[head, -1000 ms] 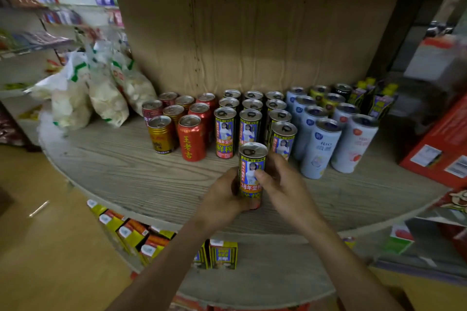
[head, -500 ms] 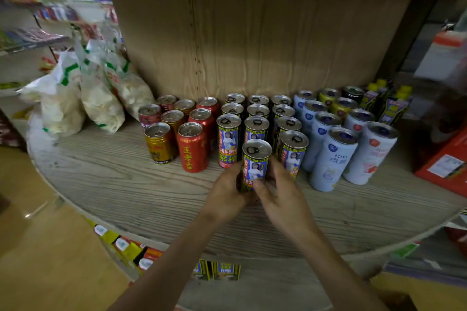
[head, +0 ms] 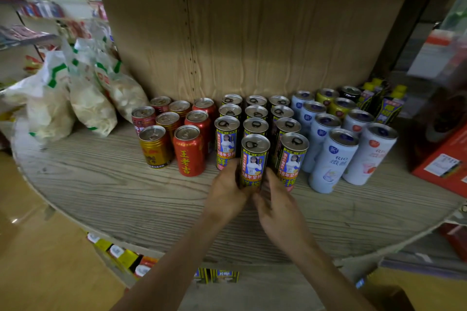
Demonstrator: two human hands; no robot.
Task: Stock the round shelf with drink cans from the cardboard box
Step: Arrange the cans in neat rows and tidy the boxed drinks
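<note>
Slim yellow-and-blue metal drink can (head: 254, 159) standing upright, tab end up, front of the matching rows (head: 255, 113) on round grey wood-grain shelf (head: 101, 184). Gripped low down by left hand (head: 227, 185) and right hand (head: 276, 201).

The left hand (head: 227, 189) and the right hand (head: 280, 209) hold the low part of a tall can (head: 254, 159). It stands up on the round wood shelf (head: 101, 184), at the front of the middle row of cans just like it. To its left stand red cans (head: 189, 151), to its right pale blue cans (head: 331, 161), and white bags (head: 88, 98) lie at the far left.
</note>
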